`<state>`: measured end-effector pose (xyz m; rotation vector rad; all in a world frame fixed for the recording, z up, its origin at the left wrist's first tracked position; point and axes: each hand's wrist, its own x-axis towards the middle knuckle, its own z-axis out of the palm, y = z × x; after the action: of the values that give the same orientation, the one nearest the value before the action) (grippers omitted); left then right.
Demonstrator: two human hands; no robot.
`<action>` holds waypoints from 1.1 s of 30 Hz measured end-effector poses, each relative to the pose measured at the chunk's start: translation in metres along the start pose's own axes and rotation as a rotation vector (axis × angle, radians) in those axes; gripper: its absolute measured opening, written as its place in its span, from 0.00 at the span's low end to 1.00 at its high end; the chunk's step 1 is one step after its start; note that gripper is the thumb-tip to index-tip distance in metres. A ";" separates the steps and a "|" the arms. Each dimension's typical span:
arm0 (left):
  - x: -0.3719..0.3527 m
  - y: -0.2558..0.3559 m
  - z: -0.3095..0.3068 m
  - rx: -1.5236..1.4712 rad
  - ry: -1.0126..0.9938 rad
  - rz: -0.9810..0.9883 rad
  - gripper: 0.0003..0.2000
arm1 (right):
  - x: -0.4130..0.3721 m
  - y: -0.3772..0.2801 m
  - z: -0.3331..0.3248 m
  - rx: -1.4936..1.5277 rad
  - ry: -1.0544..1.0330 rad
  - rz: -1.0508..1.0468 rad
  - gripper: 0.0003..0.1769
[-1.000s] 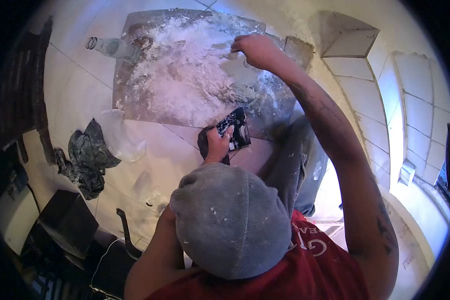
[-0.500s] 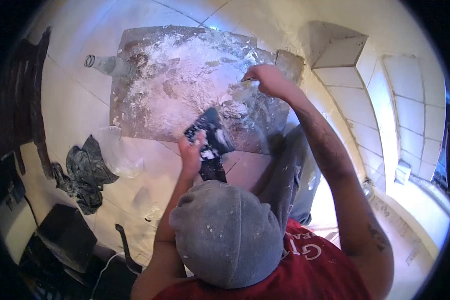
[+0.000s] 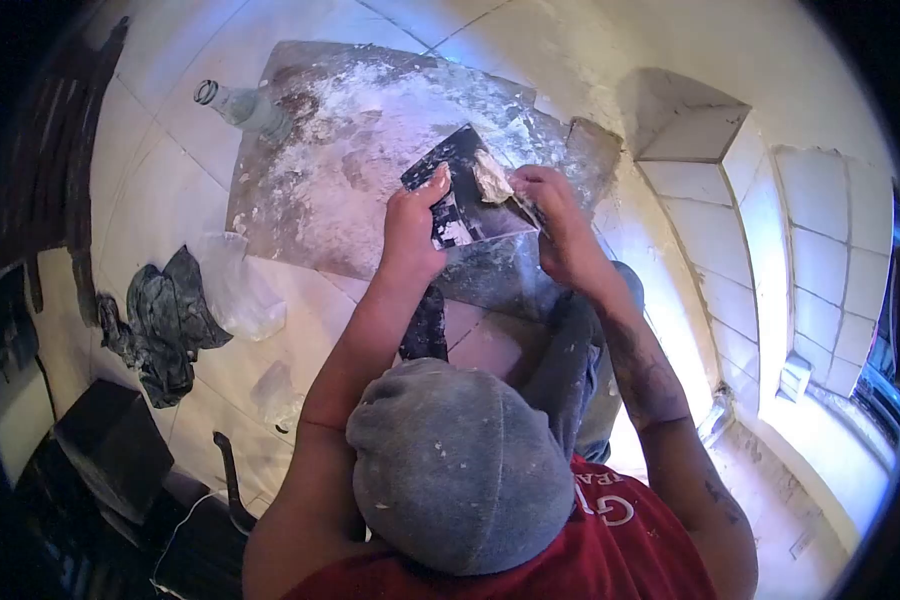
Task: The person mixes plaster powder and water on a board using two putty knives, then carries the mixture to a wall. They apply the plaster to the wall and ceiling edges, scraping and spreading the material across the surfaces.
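A flat black plate is in my left hand, whose thumb lies over its left side. On the plate's upper right sits a lump of pale paste. My right hand is closed at the plate's right edge, around a thin tool that is mostly hidden by the fingers. Both hands are above the near part of a worn board, which is streaked with white powder and paste.
A glass bottle stands at the board's upper left. Left of the board lie a crumpled black bag and a clear plastic bag. A black box is at lower left. A tiled ledge runs along the right.
My left hand has raised the black plate up and to the right. My right hand has come down from the board's powder to the plate's edge. The pale lump now shows on the plate.
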<state>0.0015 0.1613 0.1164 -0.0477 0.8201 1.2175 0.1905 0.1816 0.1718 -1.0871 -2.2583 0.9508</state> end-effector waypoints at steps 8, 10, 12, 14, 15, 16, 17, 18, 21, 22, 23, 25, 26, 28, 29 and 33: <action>-0.020 0.037 0.020 0.141 0.086 0.325 0.07 | -0.034 0.063 -0.014 0.211 0.122 0.053 0.34; -0.013 0.038 0.021 0.241 0.080 0.350 0.06 | -0.013 0.013 -0.039 0.223 0.151 0.115 0.35; -0.005 0.030 0.019 0.301 0.060 0.384 0.06 | 0.003 -0.023 -0.045 0.147 0.114 0.118 0.34; -0.001 0.023 0.019 0.366 0.069 0.440 0.05 | 0.013 -0.043 -0.038 -0.025 -0.015 0.056 0.32; 0.000 0.020 0.022 0.401 0.086 0.453 0.05 | 0.014 -0.044 -0.030 -0.137 -0.049 0.046 0.33; 0.001 0.017 0.023 0.433 0.106 0.468 0.05 | 0.013 -0.042 -0.020 -0.250 -0.087 0.032 0.33; 0.002 0.016 0.022 0.462 0.131 0.483 0.06 | 0.012 -0.041 -0.010 -0.361 -0.129 0.014 0.33; 0.005 0.014 0.015 0.621 0.162 0.528 0.06 | 0.009 -0.041 -0.002 -0.474 -0.184 0.016 0.33; 0.016 0.012 0.000 0.610 0.188 0.510 0.06 | 0.002 -0.036 0.004 -0.431 -0.288 0.008 0.33; 0.016 0.010 0.000 0.599 0.192 0.523 0.07 | 0.001 -0.036 -0.001 -0.359 -0.324 0.047 0.33; 0.016 0.009 -0.001 0.564 0.200 0.521 0.07 | 0.003 -0.037 -0.009 -0.288 -0.358 0.088 0.33; 0.020 0.008 -0.003 0.492 0.212 0.522 0.07 | 0.012 -0.040 -0.027 -0.207 -0.331 0.082 0.30; 0.020 0.008 -0.003 0.494 0.202 0.508 0.06 | 0.018 -0.041 -0.036 -0.193 -0.275 0.038 0.28; 0.018 0.012 0.000 0.494 0.184 0.482 0.06 | 0.032 -0.036 -0.047 -0.295 -0.219 0.019 0.26; 0.018 0.010 -0.002 0.545 0.176 0.479 0.06 | 0.038 -0.032 -0.046 -0.310 -0.218 0.016 0.26; 0.012 0.011 0.002 0.671 0.205 0.546 0.05 | 0.045 -0.021 -0.017 -0.340 -0.222 -0.020 0.25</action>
<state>-0.0051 0.1757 0.1151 0.6430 1.4496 1.3921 0.1647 0.2149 0.2030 -1.1405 -2.6798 0.7260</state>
